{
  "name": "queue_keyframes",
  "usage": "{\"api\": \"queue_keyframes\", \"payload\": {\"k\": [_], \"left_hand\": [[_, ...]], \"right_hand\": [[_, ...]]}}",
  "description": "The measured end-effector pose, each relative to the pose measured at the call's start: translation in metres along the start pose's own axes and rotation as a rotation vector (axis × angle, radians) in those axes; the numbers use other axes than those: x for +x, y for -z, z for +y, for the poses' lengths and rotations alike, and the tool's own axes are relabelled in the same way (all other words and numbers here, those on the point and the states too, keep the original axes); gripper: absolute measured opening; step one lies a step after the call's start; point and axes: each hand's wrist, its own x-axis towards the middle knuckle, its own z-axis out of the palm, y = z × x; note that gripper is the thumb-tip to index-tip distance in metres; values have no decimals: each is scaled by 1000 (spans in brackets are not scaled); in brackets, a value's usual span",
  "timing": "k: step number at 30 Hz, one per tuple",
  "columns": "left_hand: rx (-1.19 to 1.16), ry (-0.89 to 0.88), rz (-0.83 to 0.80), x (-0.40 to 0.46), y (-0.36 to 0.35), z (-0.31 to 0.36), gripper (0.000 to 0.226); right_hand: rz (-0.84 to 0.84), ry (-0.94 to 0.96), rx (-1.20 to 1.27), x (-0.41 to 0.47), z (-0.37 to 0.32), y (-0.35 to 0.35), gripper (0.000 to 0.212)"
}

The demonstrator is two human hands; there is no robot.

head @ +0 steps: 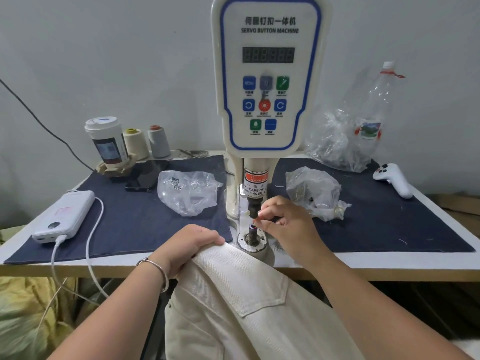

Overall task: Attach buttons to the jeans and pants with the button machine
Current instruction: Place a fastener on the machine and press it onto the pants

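1. Cream twill pants (pixel 233 302) lay over our lap in the head view, the only view we had, their upper edge drawn up against the lower die (pixel 252 236) of the button machine (pixel 268 74), which stood at the middle of the worktop (pixel 363 263).
2. Our left hand (pixel 192 245) gripped a fold of the pants just beside the die, fingers curled over the cloth.
3. Our right hand (pixel 281 220) pinched a small part, too small for us to name, at the gap between the upper punch (pixel 253 207) and the lower die; we judged that we were loading button hardware.
4. Two clear plastic bags (pixel 188 190), apparently of hardware, sat on the dark blue cloth (pixel 130 216) either side of the machine column.
5. To do this step well, we judged that the part should be seated square and fully home, and the waistband laid flat over the die without a crease.
6. We judged the chief risk to be fingers left under the punch, as the warning label (pixel 255 183) said; both hands should be clear before triggering.
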Motion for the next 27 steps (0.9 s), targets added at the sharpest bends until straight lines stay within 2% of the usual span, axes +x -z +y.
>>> {"api": "queue_keyframes", "payload": {"k": [4,8,14,20,24,27], "left_hand": [[4,4,0,1,1,-1,37],[8,4,-2,2,1,-1,47],[11,3,1,2,2,-2,44],[24,9,0,2,3,-1,39],[-9,25,-46,-4,3,4,22],[42,-28,-160,-24,2,9,36]], "right_hand": [[-20,3,-24,2,-1,-1,7],[-32,-7,-50,1,-2,0,13],[-14,-118,-22,4,2,-2,6],[-16,-157,9,2,-2,0,20],[78,-144,83,-10,-9,7,29],[132,-98,139,-31,-16,19,35]]}}
